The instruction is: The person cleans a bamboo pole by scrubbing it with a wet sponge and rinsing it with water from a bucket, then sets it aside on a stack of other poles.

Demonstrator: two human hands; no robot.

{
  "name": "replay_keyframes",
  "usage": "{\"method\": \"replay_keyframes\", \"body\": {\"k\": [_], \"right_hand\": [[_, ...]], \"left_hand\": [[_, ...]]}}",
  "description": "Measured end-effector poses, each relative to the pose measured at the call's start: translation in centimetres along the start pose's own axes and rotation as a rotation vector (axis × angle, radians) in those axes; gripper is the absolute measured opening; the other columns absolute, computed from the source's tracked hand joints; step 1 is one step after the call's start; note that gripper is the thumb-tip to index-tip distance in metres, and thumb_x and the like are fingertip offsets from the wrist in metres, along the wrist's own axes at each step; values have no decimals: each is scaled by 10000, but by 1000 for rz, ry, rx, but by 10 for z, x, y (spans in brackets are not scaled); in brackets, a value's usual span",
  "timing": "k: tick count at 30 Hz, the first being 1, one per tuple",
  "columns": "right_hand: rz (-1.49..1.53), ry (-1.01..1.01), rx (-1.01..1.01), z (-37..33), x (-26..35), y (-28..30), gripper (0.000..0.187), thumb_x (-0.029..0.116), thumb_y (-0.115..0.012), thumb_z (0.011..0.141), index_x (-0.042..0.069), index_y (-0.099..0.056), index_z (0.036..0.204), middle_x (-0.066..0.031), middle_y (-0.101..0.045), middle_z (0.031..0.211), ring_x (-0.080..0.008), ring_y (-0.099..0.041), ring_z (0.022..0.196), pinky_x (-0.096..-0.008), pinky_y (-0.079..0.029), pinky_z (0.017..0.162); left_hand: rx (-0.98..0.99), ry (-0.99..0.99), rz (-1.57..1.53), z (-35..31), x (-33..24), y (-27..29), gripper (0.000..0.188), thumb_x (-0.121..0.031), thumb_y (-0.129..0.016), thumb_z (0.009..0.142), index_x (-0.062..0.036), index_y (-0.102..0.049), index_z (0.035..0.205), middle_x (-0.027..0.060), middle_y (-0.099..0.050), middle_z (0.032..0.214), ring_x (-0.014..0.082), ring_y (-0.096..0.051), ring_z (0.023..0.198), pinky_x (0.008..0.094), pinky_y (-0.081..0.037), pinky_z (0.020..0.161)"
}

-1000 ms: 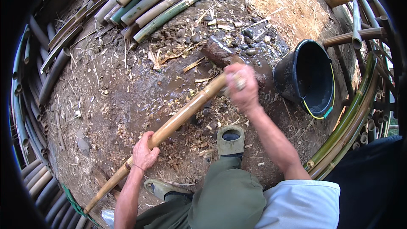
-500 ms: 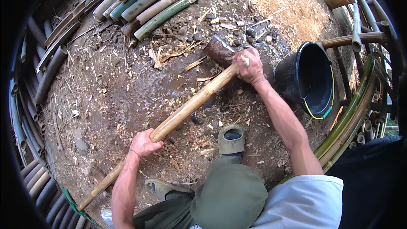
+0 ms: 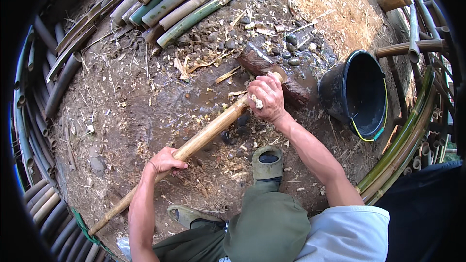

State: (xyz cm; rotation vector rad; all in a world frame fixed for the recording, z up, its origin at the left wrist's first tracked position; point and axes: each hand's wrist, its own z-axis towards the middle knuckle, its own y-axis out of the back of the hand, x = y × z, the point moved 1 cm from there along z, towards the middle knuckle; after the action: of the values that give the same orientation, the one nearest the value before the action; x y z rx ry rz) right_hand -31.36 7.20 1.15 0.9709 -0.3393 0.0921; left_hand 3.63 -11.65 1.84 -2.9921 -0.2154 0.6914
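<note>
A long pale bamboo-like pole [image 3: 206,136] slants across the ground, thin toward the lower left and thicker at the upper right. My left hand [image 3: 166,161] is closed around its middle. Near the thick end, my right hand [image 3: 266,98] is wrapped over the pole. A small pale lump [image 3: 257,102] shows by the right hand's fingers; I cannot make out what it is. The pole's end lies over a wet brown log [image 3: 293,92] on the muddy ground, partly hidden by that hand. The pole's thin end reaches a green strip [image 3: 83,223] at the lower left.
A black bucket [image 3: 357,97] with a yellow-green handle stands tilted right of the log. Bamboo poles [image 3: 208,7] are stacked at the far side, with more bamboo [image 3: 63,85] along the left. Pebbles [image 3: 291,39] and wood chips litter the wet ground. My shoe [image 3: 267,162] is below the pole.
My right hand has slid down the pole toward the left, baring the thick end and more of the log. My left hand keeps its grip at nearly the same place.
</note>
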Motion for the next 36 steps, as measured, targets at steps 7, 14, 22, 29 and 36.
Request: {"method": "replay_keyframes", "body": {"k": [7,14,22,29,36], "right_hand": [[42,85,232,11,-40,12,215,296,-660,764,109,-640,868,-69,-615,835,-284,-605,864,-432,-476,918],[35,94,141,14,-35,13,191,258,-659,783,88,-640,869,-87,-611,818,-298,-611,843,-439,-481,891],[82,112,228,17,-65,18,155,211,-646,785,91,-641,883,-86,-627,835,-292,-614,823,-426,-490,824],[118,93,215,22,-52,17,122,168,-646,777,93,-635,872,-88,-625,831,-297,-603,824,-421,-483,825],[103,94,139,12,-54,19,119,168,-637,773,94,-631,867,-92,-620,826,-311,-599,841,-431,-473,849]], "left_hand": [[-1020,-404,889,-7,20,-72,540,-269,-869,689,-110,-582,1119,126,-667,881,318,-683,793,431,-539,734],[-106,-152,438,-8,8,-6,481,-303,-895,723,-40,-660,1050,84,-693,894,189,-681,813,382,-544,712],[-897,-179,799,-10,16,-79,515,-285,-858,730,-60,-616,1124,170,-722,894,338,-721,838,444,-571,770],[73,-77,110,-6,53,-5,716,-430,-862,743,-22,-611,1274,157,-738,970,240,-724,847,405,-582,760],[-734,-46,812,-18,41,-86,626,-360,-870,742,-52,-577,1201,157,-728,930,313,-725,814,446,-583,746]]}}
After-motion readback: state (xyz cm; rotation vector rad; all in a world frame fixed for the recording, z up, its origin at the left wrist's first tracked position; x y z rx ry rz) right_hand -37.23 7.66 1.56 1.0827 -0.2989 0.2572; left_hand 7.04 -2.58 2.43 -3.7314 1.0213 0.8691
